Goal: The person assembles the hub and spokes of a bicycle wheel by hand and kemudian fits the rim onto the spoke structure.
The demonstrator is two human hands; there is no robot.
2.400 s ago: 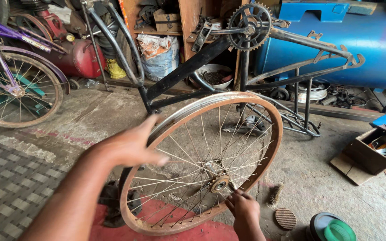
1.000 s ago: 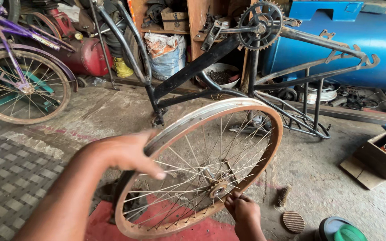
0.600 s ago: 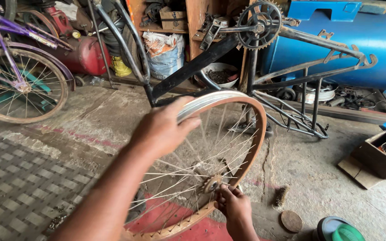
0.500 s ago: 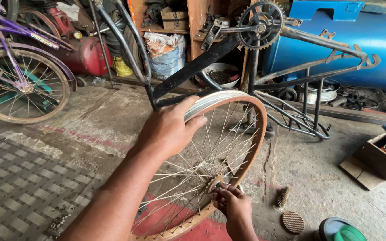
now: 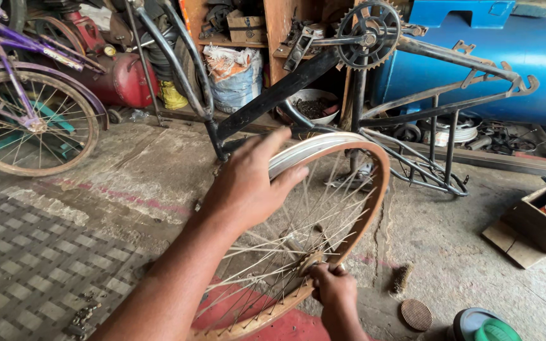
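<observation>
A: Left hand (image 5: 248,183): palm laid flat over the top of the wheel rim (image 5: 374,189), fingers spread and extended along the metal, not clenched. Steadying contact only, no closed grip.

B: Right hand (image 5: 333,289): curled closed at the hub (image 5: 311,262), fingers wrapped around something small there; whether a tool or the axle itself, cannot tell. Thumb side toward the spokes (image 5: 285,252).

A: Wheel position: bare, tyreless, standing tilted on the concrete floor (image 5: 127,183), lower edge over a red cloth (image 5: 273,322) just beneath the rim.

B: Outward from the wheel: inverted black bicycle frame (image 5: 361,107) directly behind, chainring (image 5: 369,33) uppermost. Purple bicycle (image 5: 26,107) well off to the wheel's left. Blue tank (image 5: 475,57) behind the frame. Cardboard box (image 5: 532,221) to the wheel's right; round brush (image 5: 416,314) and green-lidded tin (image 5: 485,325) near the wheel's lower right.

A: Judged good practice for hub work: flat palm kept light on the rim, so free to turn yet checked against wobble.

B: Likewise: wheel held at a constant tilt, lower edge planted on the cloth; fingers clear of the spokes; small turns at the hub.
</observation>
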